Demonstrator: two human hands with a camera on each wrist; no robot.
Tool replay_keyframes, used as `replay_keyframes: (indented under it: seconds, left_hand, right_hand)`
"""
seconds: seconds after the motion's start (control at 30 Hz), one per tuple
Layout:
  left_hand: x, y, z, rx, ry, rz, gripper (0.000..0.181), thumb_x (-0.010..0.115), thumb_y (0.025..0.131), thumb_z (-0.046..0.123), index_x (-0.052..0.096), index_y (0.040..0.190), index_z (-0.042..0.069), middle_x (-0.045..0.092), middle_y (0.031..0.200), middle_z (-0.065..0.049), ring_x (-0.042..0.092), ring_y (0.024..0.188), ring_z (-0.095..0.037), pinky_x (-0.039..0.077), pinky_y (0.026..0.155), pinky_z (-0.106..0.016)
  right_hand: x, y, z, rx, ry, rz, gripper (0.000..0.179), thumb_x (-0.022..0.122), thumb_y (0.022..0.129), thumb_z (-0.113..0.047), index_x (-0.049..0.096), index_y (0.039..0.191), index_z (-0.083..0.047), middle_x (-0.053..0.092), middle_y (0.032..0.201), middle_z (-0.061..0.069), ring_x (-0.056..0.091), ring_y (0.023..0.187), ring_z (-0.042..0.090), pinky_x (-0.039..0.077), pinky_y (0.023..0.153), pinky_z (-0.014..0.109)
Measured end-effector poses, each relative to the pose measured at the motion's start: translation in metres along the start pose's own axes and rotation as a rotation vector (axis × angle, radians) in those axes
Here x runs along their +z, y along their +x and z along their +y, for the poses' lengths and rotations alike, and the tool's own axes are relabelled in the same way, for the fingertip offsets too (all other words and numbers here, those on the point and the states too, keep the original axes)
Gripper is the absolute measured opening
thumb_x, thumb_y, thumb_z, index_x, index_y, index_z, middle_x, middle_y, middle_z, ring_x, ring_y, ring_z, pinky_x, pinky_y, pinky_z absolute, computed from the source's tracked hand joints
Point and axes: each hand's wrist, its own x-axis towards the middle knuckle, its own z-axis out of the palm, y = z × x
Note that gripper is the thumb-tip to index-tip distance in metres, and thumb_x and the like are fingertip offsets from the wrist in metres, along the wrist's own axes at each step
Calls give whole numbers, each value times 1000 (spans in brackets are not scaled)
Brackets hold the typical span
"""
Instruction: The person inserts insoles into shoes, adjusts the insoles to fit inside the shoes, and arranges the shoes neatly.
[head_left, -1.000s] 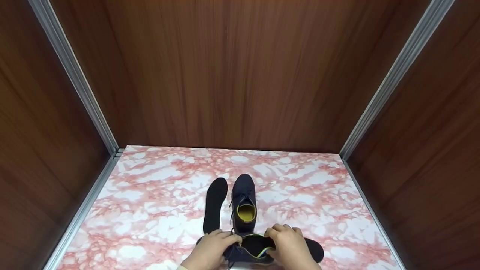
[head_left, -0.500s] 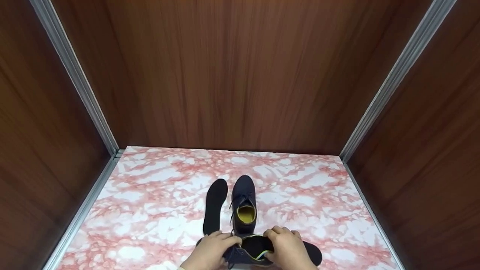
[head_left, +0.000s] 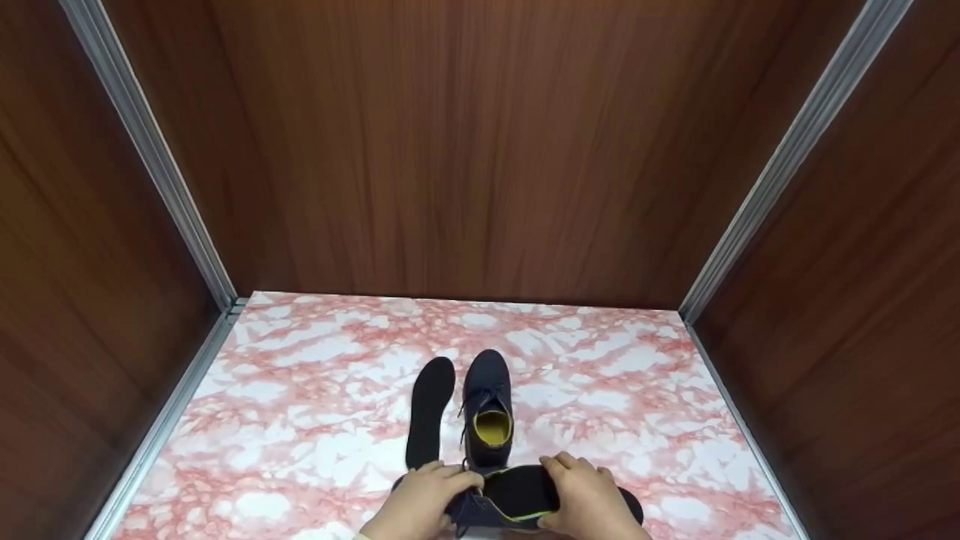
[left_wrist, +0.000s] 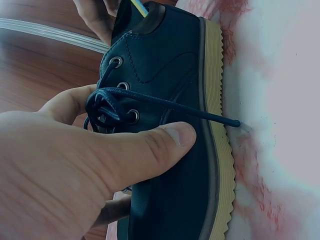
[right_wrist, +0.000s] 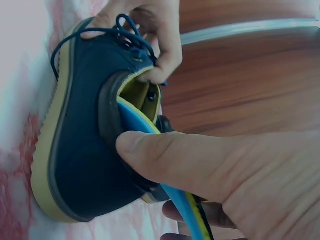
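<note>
A navy lace-up shoe point(head_left: 476, 512) lies sideways at the front of the table, toe to the left. My left hand point(head_left: 424, 498) grips it over the laces, thumb on the near side in the left wrist view. A black-topped insole point(head_left: 519, 491) with a blue underside point(right_wrist: 137, 119) sits partly inside the shoe's opening, its other end sticking out past the heel. My right hand point(head_left: 589, 496) holds that insole at the heel, thumb along the collar in the right wrist view. The insole's front end is hidden in the shoe.
A second navy shoe point(head_left: 487, 375) with a yellow lining stands just beyond, toe pointing away. Left of it lies another black insole point(head_left: 431, 405). Brown wood-grain panels point(head_left: 465, 150) with grey metal edging enclose the marbled table point(head_left: 300, 360).
My right hand has shifted slightly right along the insole. The insole bows less and its black top shows more at the opening. My left hand stays in place.
</note>
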Motion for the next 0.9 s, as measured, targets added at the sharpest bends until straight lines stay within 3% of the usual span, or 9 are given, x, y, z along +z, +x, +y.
replay_keyframes:
  seconds: [0.23,0.5,0.9]
  left_hand:
    - [-1,0,-1,-2,-17,-8,67,96,76,19,69,132,43,76,128,13,72,110,-23,64,76,-46]
    - [1,-1,-1,-11,-15,-11,65,97,77,21,69,131,43,76,128,14,73,111,-24,63,73,-46]
    - [-1,-2,2,-3,0,20,66,94,76,14,69,130,43,77,124,14,72,109,-23,62,75,-45]
  right_hand:
    - [-8,0,0,-1,15,11,70,102,64,-34,77,125,-12,75,112,2,74,95,31,55,78,60]
    - [-7,-2,-5,-58,-18,95,50,101,68,-33,80,111,-18,75,103,-6,72,91,25,56,77,57]
    - [-1,-4,-7,-92,-45,180,46,100,68,-32,80,109,-21,76,103,-9,72,91,22,57,79,55]
